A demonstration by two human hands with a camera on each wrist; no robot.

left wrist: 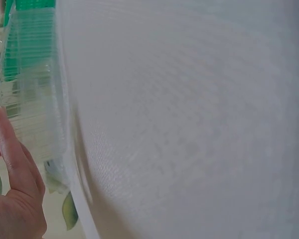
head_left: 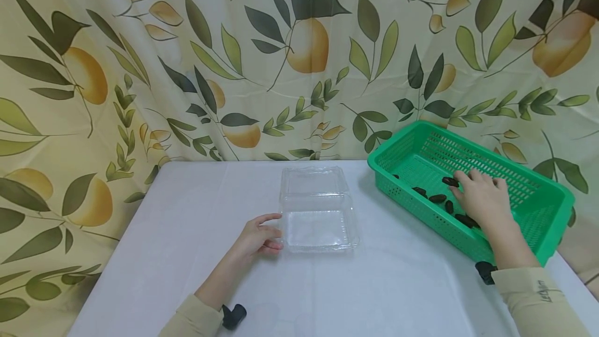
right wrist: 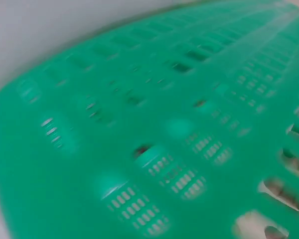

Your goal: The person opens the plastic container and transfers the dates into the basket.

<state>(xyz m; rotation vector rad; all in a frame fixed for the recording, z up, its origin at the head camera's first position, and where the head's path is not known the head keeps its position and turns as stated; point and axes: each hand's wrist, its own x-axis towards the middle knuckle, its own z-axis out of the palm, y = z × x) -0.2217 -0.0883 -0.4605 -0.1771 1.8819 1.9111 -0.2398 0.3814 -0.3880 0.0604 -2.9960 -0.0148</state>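
Observation:
My right hand [head_left: 486, 199] reaches into a green plastic basket [head_left: 421, 128] and pinches a dark, oblong date [head_left: 450, 181] between thumb and fingertips. Several similar dates lie on the basket floor below it, one of them a date [head_left: 437, 198] left of the hand. With extended fingers, my left hand [head_left: 257, 235] touches the left side of a clear plastic clamshell box [head_left: 318, 247], whose lid [head_left: 313, 181] is folded back. In the left wrist view the fingers of my left hand [left wrist: 20, 174] lie against the clear box wall. The right wrist view shows mostly the perforated basket wall [right wrist: 114, 169], blurred.
A white cloth [head_left: 224, 191] covers the table under the box and basket. Behind the table hangs a fruit-patterned curtain [head_left: 262, 113]. The basket stands at an angle on the right, its raised walls around the dates.

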